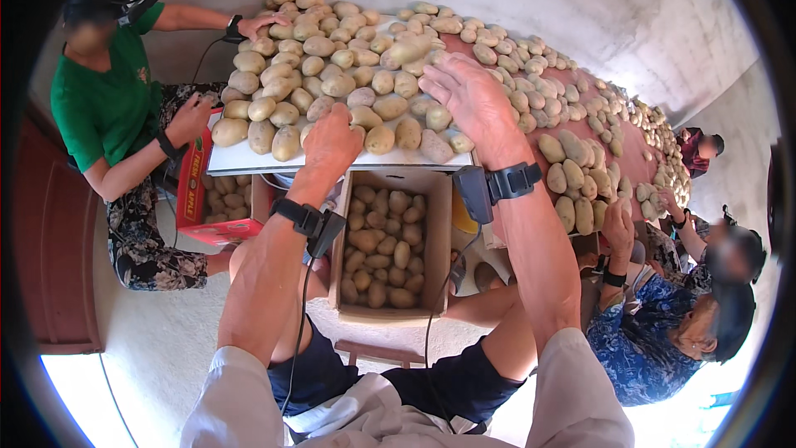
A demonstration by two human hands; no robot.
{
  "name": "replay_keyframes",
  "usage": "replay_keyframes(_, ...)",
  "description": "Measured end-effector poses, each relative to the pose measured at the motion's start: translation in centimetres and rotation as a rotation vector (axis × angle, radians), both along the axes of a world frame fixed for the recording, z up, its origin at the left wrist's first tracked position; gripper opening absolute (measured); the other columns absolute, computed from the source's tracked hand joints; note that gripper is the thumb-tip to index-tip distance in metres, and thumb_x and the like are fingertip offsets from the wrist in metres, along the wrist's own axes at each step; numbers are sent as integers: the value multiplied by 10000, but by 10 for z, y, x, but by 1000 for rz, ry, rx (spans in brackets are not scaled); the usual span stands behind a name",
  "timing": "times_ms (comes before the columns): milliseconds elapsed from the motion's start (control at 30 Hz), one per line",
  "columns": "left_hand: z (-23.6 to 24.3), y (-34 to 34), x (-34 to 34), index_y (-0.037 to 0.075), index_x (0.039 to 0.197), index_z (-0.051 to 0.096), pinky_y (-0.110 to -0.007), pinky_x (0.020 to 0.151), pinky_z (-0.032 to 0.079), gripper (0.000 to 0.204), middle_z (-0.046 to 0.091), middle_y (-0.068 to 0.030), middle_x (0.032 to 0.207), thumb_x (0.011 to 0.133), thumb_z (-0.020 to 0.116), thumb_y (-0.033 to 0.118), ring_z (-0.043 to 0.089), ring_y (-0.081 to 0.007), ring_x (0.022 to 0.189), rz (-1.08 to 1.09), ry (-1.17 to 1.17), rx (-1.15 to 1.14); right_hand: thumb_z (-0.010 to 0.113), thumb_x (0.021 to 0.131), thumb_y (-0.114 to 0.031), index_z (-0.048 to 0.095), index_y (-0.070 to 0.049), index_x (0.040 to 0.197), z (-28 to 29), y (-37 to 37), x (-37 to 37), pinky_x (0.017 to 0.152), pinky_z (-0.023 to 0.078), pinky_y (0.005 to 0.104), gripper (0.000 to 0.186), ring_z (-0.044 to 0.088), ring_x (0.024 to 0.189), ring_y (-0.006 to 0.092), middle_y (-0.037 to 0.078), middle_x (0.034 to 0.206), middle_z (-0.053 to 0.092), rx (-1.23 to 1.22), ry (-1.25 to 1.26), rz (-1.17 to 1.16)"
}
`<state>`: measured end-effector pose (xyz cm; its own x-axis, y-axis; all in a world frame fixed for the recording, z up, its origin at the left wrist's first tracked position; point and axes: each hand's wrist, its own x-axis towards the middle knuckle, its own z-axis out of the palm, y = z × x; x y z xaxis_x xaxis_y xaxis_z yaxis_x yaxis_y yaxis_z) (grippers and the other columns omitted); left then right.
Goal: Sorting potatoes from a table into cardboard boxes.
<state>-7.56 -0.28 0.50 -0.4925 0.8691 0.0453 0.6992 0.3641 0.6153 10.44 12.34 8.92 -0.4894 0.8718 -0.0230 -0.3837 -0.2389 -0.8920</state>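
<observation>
Pale yellow-brown potatoes (356, 75) lie heaped in a long spread over the table (249, 162), smooth-skinned, oval, mostly on their sides and touching. The left hand (332, 141) rests on those at the near edge; the right hand (473, 95) lies flat, spread over others beside it. Smaller potatoes fill an open cardboard box (390, 311) below that edge.

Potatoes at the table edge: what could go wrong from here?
1. The potatoes in the front row sit right at the lip of the white tabletop. The left hand and right hand both rest on the pile, so a sweep could knock some past the cardboard box below onto the floor.
2. Cables hang from both wrist straps near the box and could snag.
3. The heap is stacked loosely; pulling one potato may set its neighbours rolling.
</observation>
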Motion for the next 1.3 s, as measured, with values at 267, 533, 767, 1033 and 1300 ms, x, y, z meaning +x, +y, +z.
replay_keyframes(267, -20, 5, -17, 29, 1039, 651, -495, 869, 526, 264, 719, -205, 1031, 874, 705, 228, 675, -413, 1004, -7, 32, 56, 619, 991, -131, 530, 50, 1342, -27, -74, 55, 807, 563, 368, 405, 665, 1086, 251, 156, 1207, 644, -36, -307, -23)
replay_keyframes(533, -4, -37, 5, 20, 1083, 669, -464, 833, 533, 246, 728, -188, 989, 910, 669, 195, 688, -399, 958, -175, -112, 282, 594, 1022, -153, 593, 15, 1284, -34, -119, 147, 732, 525, 329, 311, 685, 990, 235, 145, 1120, 693, -110, -282, -37)
replay_keyframes(767, 20, -87, 33, 21, 1162, 651, -292, 638, 499, 244, 701, -64, 912, 973, 668, 174, 673, -138, 738, -232, -297, 176, 575, 1028, -143, 597, -1, 1284, 4, -190, 225, 713, 499, 309, 294, 668, 928, 216, 143, 1085, 694, -78, 20, -82)
replay_keyframes(1033, 41, -170, 60, 23, 1180, 645, -231, 626, 467, 258, 699, -25, 926, 980, 681, 182, 650, -96, 752, -138, -805, 114, 591, 1028, -293, 579, -81, 1259, -22, -268, 313, 625, 468, 235, 314, 618, 821, 157, 67, 1004, 651, -174, 147, -309)
replay_keyframes(1300, 48, -248, 117, 15, 1201, 634, -223, 657, 477, 239, 706, -54, 1011, 999, 666, 139, 666, -105, 794, -171, -923, 33, 545, 1033, -246, 610, -60, 1240, -167, -345, 365, 684, 530, 311, 286, 683, 884, 200, 72, 1016, 705, -628, -40, -483)
